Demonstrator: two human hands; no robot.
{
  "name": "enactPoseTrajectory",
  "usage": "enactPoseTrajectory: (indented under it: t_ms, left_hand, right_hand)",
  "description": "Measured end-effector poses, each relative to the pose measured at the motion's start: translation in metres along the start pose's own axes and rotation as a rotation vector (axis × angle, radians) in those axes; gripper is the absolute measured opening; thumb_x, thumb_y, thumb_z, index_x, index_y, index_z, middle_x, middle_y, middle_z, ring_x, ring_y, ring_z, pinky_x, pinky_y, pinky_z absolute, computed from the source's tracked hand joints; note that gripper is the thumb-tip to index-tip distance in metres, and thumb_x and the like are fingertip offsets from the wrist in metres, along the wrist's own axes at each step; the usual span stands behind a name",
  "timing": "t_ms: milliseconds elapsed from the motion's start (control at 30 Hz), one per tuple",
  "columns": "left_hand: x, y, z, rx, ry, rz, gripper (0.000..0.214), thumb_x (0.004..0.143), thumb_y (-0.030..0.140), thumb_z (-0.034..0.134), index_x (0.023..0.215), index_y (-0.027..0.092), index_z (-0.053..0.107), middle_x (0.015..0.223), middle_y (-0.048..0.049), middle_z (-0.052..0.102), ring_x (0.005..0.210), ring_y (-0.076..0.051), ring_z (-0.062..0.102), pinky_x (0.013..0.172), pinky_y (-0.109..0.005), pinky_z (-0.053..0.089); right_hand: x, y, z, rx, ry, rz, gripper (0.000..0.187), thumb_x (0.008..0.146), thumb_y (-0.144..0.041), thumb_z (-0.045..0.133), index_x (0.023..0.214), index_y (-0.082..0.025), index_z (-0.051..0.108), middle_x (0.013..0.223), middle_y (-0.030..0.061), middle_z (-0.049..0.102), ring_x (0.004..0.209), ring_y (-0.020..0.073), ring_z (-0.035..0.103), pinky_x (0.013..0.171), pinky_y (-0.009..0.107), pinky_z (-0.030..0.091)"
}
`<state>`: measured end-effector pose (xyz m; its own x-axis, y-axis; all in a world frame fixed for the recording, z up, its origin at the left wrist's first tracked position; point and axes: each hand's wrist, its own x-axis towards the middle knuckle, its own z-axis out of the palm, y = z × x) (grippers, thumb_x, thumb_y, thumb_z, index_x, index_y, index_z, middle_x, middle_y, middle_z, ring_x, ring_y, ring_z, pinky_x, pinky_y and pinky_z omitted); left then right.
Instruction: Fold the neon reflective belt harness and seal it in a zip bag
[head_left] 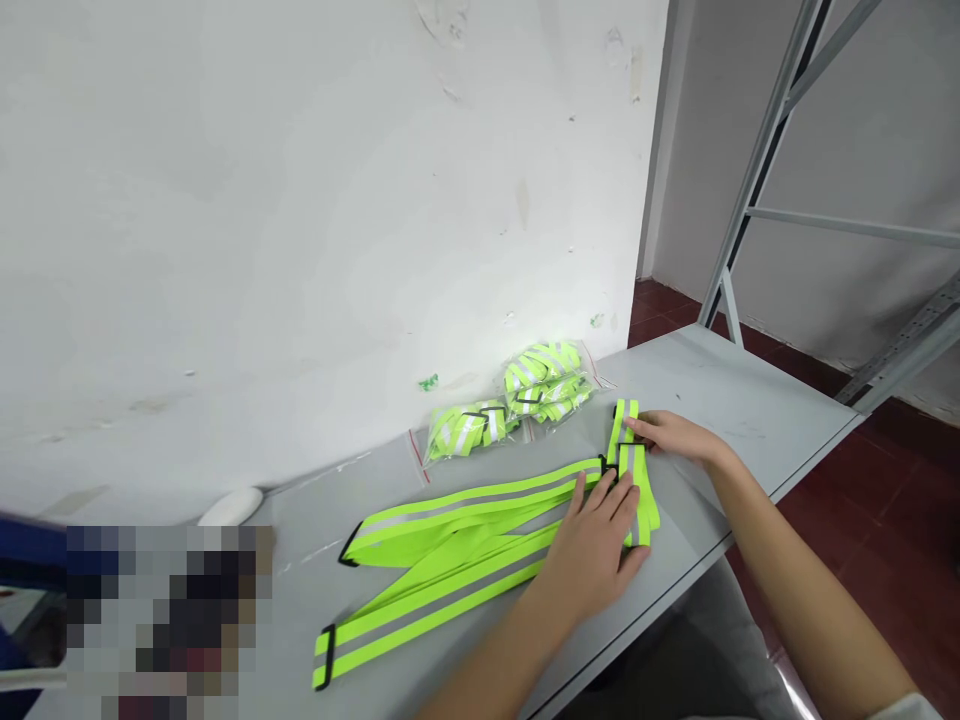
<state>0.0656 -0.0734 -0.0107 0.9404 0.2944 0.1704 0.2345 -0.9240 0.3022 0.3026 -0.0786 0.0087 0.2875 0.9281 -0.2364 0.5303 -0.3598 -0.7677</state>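
A neon-yellow reflective strap vest [450, 545] with grey stripes and black buckles lies spread across the grey table [750, 410]. My left hand [596, 545] presses flat on its straps near the right end, fingers stretched out. My right hand [671, 435] pinches the upright strap section at the vest's right end, fingers closed on it.
Two clear bags of folded yellow vests [469, 430] [547, 380] lie against the white wall. A white oval object [231, 507] sits at the wall further left. A grey metal shelf frame [757, 190] stands at the right over red floor tiles. A blurred-out patch covers the lower left.
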Motion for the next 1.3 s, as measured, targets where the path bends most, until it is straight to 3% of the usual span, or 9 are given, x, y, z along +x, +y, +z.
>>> enactPoseTrajectory:
  t_ms: [133, 267, 433, 667, 867, 967, 1067, 1167, 1300]
  left_hand:
    - [0.003, 0.002, -0.001, -0.032, 0.026, -0.014, 0.057, 0.090, 0.048, 0.047, 0.141, 0.023, 0.038, 0.148, -0.0063, 0.042, 0.137, -0.027, 0.033, 0.116, -0.052, 0.020]
    - [0.012, 0.007, -0.004, -0.072, 0.053, -0.033, 0.063, 0.084, 0.044, 0.058, 0.140, 0.021, 0.039, 0.137, -0.0090, 0.051, 0.126, -0.029, 0.042, 0.112, -0.050, 0.029]
    - [0.025, 0.012, -0.003, -0.027, 0.071, -0.141, 0.067, 0.078, 0.052, 0.063, 0.131, 0.014, 0.050, 0.119, -0.0153, 0.057, 0.113, -0.034, 0.048, 0.099, -0.050, 0.041]
    - [0.025, 0.001, 0.010, -0.104, 0.100, -0.143, 0.071, 0.078, 0.059, 0.061, 0.132, 0.015, 0.048, 0.156, -0.0151, 0.023, 0.143, -0.037, 0.019, 0.113, -0.051, 0.030]
    - [0.025, -0.006, 0.016, -0.113, 0.097, -0.184, 0.073, 0.081, 0.056, 0.060, 0.138, 0.014, 0.043, 0.153, -0.0172, 0.030, 0.143, -0.033, 0.024, 0.114, -0.048, 0.030]
    - [0.027, -0.008, 0.013, -0.109, 0.114, -0.204, 0.068, 0.083, 0.053, 0.058, 0.138, 0.015, 0.044, 0.150, -0.0169, 0.035, 0.140, -0.033, 0.030, 0.112, -0.049, 0.032]
    - [0.028, -0.010, 0.010, -0.113, 0.149, -0.204, 0.066, 0.082, 0.052, 0.060, 0.136, 0.016, 0.046, 0.144, -0.0161, 0.045, 0.135, -0.033, 0.037, 0.109, -0.050, 0.034]
    - [0.030, -0.011, 0.012, -0.123, 0.201, -0.193, 0.055, 0.081, 0.045, 0.062, 0.128, 0.018, 0.053, 0.131, -0.0136, 0.055, 0.128, -0.032, 0.043, 0.107, -0.051, 0.037]
    - [0.032, -0.015, 0.015, -0.180, 0.205, -0.173, 0.048, 0.074, 0.026, 0.066, 0.120, 0.017, 0.059, 0.128, -0.0134, 0.057, 0.128, -0.032, 0.043, 0.109, -0.050, 0.035]
  right_hand:
    - [0.031, -0.008, 0.005, -0.075, 0.137, 0.048, 0.038, 0.066, -0.053, 0.070, 0.065, -0.018, 0.056, 0.060, -0.0001, 0.056, 0.062, 0.0153, 0.050, 0.055, 0.025, 0.034]
    - [0.050, -0.009, 0.014, -0.094, 0.217, 0.058, 0.032, 0.059, -0.035, 0.077, 0.056, -0.021, 0.049, 0.053, -0.0023, 0.049, 0.061, 0.0162, 0.049, 0.055, 0.026, 0.030]
    - [0.051, -0.009, 0.015, 0.013, 0.280, 0.010, 0.024, 0.062, -0.022, 0.071, 0.066, -0.021, 0.048, 0.058, -0.0054, 0.049, 0.058, 0.0123, 0.044, 0.053, 0.022, 0.030]
    - [0.052, -0.013, 0.015, 0.305, 0.231, -0.003, 0.017, 0.075, -0.031, 0.061, 0.084, -0.020, 0.052, 0.063, -0.0032, 0.058, 0.057, 0.0129, 0.053, 0.050, 0.023, 0.042]
    - [0.061, -0.027, -0.002, 0.399, 0.232, -0.049, 0.020, 0.069, -0.029, 0.068, 0.080, -0.018, 0.056, 0.067, 0.0013, 0.062, 0.060, 0.0160, 0.059, 0.054, 0.027, 0.048]
    - [0.040, -0.044, -0.012, 0.375, 0.232, -0.152, 0.019, 0.068, -0.022, 0.067, 0.084, -0.018, 0.059, 0.074, 0.0009, 0.064, 0.069, 0.0168, 0.060, 0.063, 0.029, 0.049]
    - [-0.004, -0.055, -0.008, 0.273, 0.164, -0.312, 0.026, 0.065, -0.009, 0.061, 0.088, -0.020, 0.064, 0.083, -0.0002, 0.067, 0.081, 0.0176, 0.061, 0.078, 0.031, 0.048]
    - [-0.052, -0.048, 0.014, -0.101, 0.086, -0.609, 0.044, 0.067, 0.001, 0.047, 0.100, -0.023, 0.063, 0.099, 0.0036, 0.066, 0.097, 0.0209, 0.058, 0.088, 0.037, 0.048]
    - [-0.087, -0.019, 0.046, -0.343, 0.105, -0.728, 0.053, 0.079, -0.004, 0.050, 0.128, -0.025, 0.052, 0.119, 0.0098, 0.058, 0.114, 0.0252, 0.053, 0.095, 0.044, 0.049]
